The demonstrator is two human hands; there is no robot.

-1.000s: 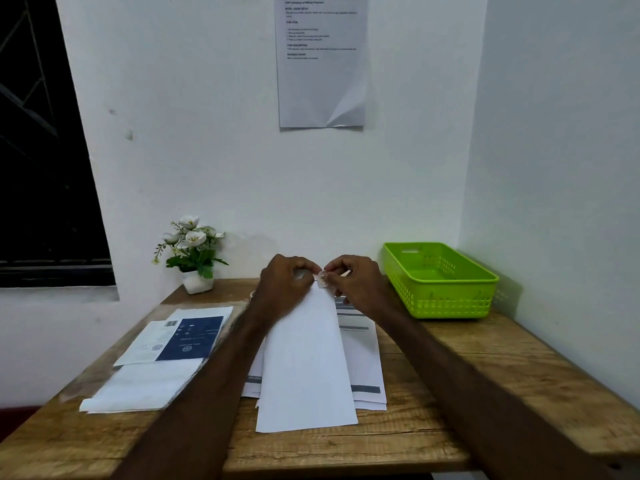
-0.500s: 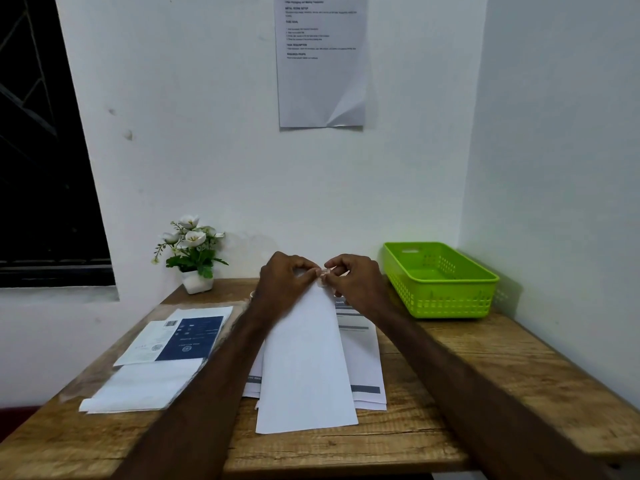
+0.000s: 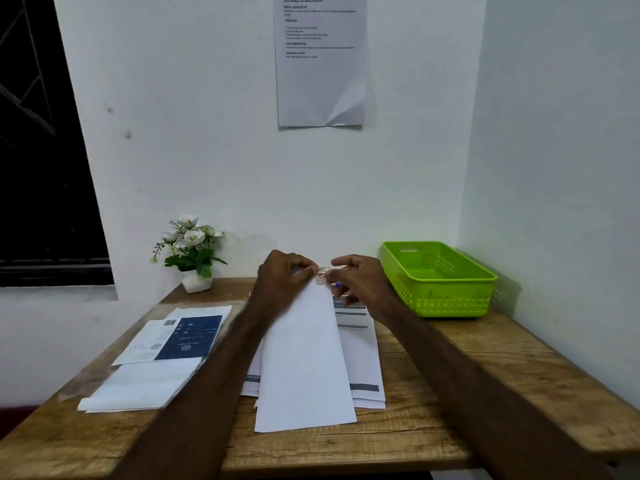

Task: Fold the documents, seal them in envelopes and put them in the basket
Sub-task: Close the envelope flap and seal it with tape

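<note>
envelope: long white one (image 3: 304,362) lying lengthwise on top of the printed documents (image 3: 360,344) on the wooden table (image 3: 450,368), far end right between both hands
left hand (image 3: 282,284): fingers curled, pinching the envelope's far end
right hand (image 3: 360,282): just beside it, fingers loosely curled, thumb out; a small strip (image 3: 322,273) with reddish marks sits between the two hands, can't tell who's actually holding it
basket (image 3: 438,280): green, off to the right by the wall
hidden stuff: envelope flap is behind the fingers, documents mostly covered
writing: wall sheet (image 3: 320,60) text too small to read; packet (image 3: 166,355) on the left has a dark blue label, also unreadable
extras: little white flower pot (image 3: 192,252) at the back
</note>
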